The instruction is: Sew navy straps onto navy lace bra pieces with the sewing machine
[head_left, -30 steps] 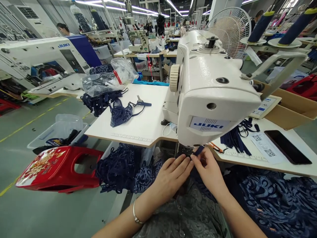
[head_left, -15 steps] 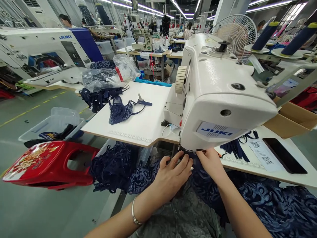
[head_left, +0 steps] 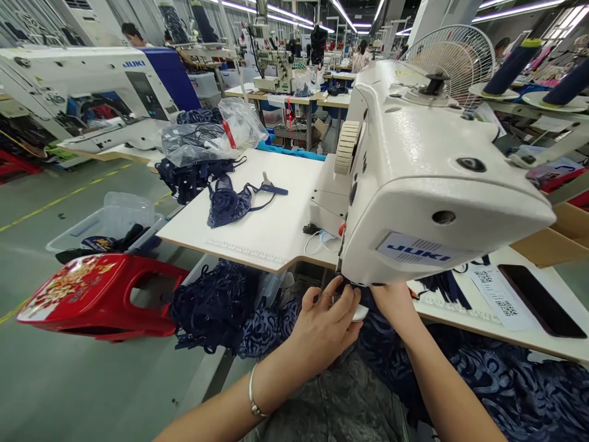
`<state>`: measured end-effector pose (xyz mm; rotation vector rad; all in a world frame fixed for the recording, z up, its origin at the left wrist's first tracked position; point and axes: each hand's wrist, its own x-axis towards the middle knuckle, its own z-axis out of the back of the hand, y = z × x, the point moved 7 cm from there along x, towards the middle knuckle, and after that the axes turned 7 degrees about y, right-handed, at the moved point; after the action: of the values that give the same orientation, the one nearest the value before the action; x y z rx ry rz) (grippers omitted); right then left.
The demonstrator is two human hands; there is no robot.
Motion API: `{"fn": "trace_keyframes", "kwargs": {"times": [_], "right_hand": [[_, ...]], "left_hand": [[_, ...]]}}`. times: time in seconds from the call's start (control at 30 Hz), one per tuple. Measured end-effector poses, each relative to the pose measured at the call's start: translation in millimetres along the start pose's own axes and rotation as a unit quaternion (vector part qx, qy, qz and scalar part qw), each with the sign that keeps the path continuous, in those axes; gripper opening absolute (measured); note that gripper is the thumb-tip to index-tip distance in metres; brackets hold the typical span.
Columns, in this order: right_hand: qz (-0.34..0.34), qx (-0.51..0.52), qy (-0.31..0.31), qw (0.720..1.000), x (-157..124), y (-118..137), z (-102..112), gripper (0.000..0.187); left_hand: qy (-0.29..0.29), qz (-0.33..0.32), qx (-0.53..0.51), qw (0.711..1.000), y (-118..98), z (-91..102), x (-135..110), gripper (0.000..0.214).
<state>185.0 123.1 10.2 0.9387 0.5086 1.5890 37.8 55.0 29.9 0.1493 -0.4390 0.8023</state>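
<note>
Fabric (head_left: 375,334), navy and patterned, hangs between the two forearms and runs up to the worktop's (head_left: 257,227) front edge, at the recess below the head of the white sewing machine (head_left: 442,184). The left hand (head_left: 324,319) lies at the left of this spot, its fingers bent and slightly spread, tips down by dark cloth; whether they pinch it or only press on it, I cannot tell. The right hand (head_left: 394,304) reaches in from the other side, its fingertips hidden beneath the machine head, so their grip cannot be told either.

The step in hand seems to be steadying and guiding the cloth under the head. To do it well, the left fingers should bear down lightly and evenly, flattening the layers without dragging them, while the right aligns the piece from its side. Both sets of tips are best placed beside the needle's path, never across it. The hanging weight could tug the work askew, so a little slack near the front edge would help.

A navy bra (head_left: 229,205) lies toward the worktop's left edge, well apart from the hands. Navy strips (head_left: 446,288) and a phone (head_left: 543,301) rest near the right part's front edge; loose strips should stay clear of the right wrist.
</note>
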Motion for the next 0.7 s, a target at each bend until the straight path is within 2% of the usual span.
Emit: {"fn": "trace_keyframes", "kwargs": {"times": [0.23, 0.5, 0.7], "right_hand": [[0.021, -0.040, 0.018, 0.999, -0.7, -3.2, -4.0, 0.025], [0.025, -0.020, 0.036, 0.999, -0.6, -5.1, -6.0, 0.023], [0.035, -0.047, 0.019, 0.998, 0.1, -1.1, -3.5, 0.017]], "left_hand": [[-0.007, 0.008, 0.019, 1.000, -1.3, -0.7, -0.8, 0.038], [-0.005, 0.012, 0.025, 1.000, -1.2, -2.2, -1.2, 0.039], [-0.005, 0.012, 0.030, 0.999, -1.5, 1.9, 0.8, 0.036]]}}
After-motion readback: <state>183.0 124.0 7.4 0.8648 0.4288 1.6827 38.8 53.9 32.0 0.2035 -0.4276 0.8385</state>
